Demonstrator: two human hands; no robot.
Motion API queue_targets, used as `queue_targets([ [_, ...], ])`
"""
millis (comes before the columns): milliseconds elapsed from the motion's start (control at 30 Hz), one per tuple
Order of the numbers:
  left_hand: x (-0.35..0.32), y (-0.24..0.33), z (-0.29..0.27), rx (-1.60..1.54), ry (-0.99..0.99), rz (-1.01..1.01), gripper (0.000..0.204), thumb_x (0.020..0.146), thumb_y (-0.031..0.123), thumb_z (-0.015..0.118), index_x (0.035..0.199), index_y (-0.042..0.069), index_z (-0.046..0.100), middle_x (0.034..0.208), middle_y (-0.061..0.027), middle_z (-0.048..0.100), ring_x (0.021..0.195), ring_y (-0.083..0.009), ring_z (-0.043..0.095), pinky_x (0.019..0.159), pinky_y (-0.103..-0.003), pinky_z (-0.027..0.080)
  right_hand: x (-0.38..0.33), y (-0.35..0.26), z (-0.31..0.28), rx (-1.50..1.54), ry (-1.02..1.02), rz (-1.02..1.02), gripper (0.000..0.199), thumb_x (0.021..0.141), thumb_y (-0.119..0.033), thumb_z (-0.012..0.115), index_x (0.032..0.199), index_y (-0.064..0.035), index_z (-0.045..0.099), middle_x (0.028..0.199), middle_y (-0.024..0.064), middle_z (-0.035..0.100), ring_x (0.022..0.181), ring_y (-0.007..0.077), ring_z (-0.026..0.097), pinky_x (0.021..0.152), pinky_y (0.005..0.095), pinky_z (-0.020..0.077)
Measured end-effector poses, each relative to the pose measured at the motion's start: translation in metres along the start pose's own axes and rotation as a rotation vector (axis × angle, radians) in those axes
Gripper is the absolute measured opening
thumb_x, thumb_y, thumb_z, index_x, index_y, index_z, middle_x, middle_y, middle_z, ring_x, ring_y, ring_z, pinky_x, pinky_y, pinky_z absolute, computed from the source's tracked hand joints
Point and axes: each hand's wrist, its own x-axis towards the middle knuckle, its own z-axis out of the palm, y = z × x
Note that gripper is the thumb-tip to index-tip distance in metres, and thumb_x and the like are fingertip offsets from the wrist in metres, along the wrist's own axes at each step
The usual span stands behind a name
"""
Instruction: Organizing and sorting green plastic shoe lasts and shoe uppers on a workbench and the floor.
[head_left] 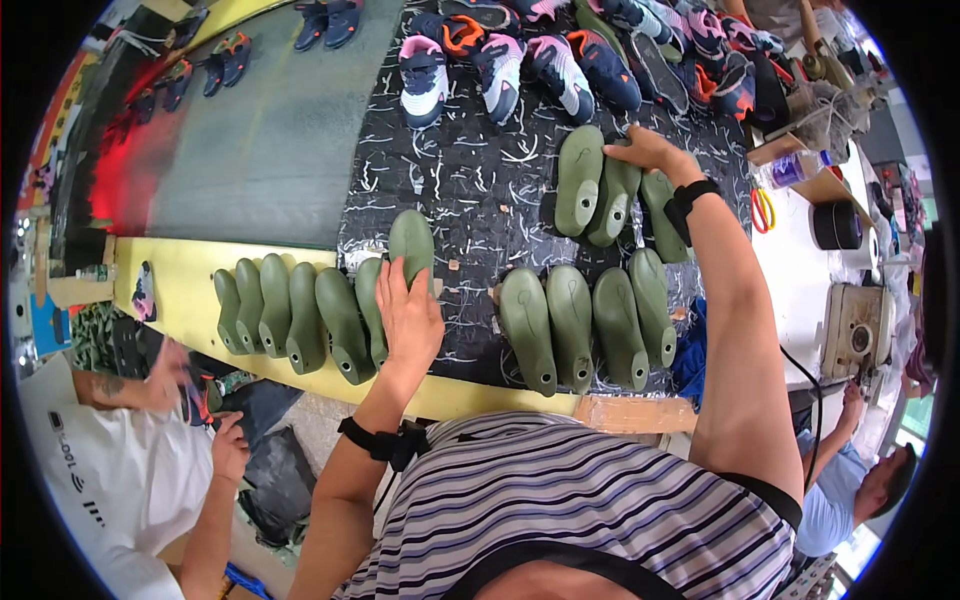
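Note:
Green shoe lasts lie in groups on a dark work surface in front of me. My left hand (410,315) is on a shoe last (411,238) at the right end of the left-hand row, its fingers over the lower part and hiding it. Another last (370,300) stands just left of those fingers. Farther off to the right, my right hand (650,152) is at the toe of a shoe last (617,195), thumb and fingers bent around its tip. A last (578,180) lies to its left, and one more (662,215) lies under my right wrist.
Several lasts stand in a row on the yellow edge (190,335) at left; several more (570,325) lie near right. Sports shoes (500,75) crowd the far side. A grey conveyor belt (270,130) carries shoes at left. Co-workers sit at both sides. A bottle (795,168) lies at right.

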Motion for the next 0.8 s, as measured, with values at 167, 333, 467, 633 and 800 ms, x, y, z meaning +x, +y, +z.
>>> queue_targets([
  [167,0.062,0.064,0.014,-0.153,0.132,0.195,0.049,0.080,0.018,0.067,0.124,0.002,0.053,0.134,-0.0226,0.044,0.126,-0.0408,0.040,0.103,-0.048,0.032,0.016,-0.038,0.051,-0.037,0.158,-0.142,0.070,0.083,-0.056,0.061,0.109,0.0084,0.059,0.107,0.0244,0.064,0.096,0.0310,0.066,0.061,0.0411,0.0558],
  [333,0.113,0.088,0.051,-0.154,-0.225,0.063,0.046,0.079,0.021,0.065,0.121,0.006,0.054,0.140,-0.0222,0.034,0.131,-0.0429,0.031,0.098,-0.058,0.036,-0.008,-0.099,0.052,-0.037,-0.200,-0.292,0.062,0.079,-0.055,0.065,0.091,0.0066,0.066,0.085,0.0249,0.067,0.080,0.0378,0.066,0.073,0.0441,0.0515],
  [467,0.109,0.080,0.074,-0.196,-0.188,0.041,0.029,0.074,0.006,0.062,0.101,-0.003,0.060,0.142,-0.0248,0.031,0.130,-0.0516,0.029,0.104,-0.054,0.036,-0.014,-0.073,0.038,-0.175,0.108,-0.443,0.058,0.079,-0.049,0.066,0.096,0.0065,0.063,0.080,0.0241,0.067,0.076,0.0369,0.067,0.071,0.0441,0.0525],
  [633,0.082,0.044,0.052,-0.331,-0.154,0.088,0.028,0.072,-0.002,0.057,0.100,-0.005,0.063,0.145,-0.0256,0.030,0.129,-0.0465,0.035,0.107,-0.046,0.035,-0.074,-0.040,-0.038,0.325,0.062,-0.250,0.044,0.080,-0.021,0.070,0.114,0.0036,0.057,0.078,0.0154,0.065,0.058,0.0247,0.064,0.048,0.0346,0.0508],
  [800,0.068,0.033,0.045,-0.353,-0.152,0.102,0.038,0.068,-0.008,0.058,0.106,-0.006,0.062,0.143,-0.0238,0.030,0.124,-0.0512,0.035,0.104,-0.051,0.037,-0.058,-0.005,-0.048,1.152,0.470,-0.101,0.029,0.087,-0.013,0.060,0.107,0.0075,0.058,0.078,0.0116,0.064,0.055,0.0178,0.061,0.047,0.0282,0.0504],
])
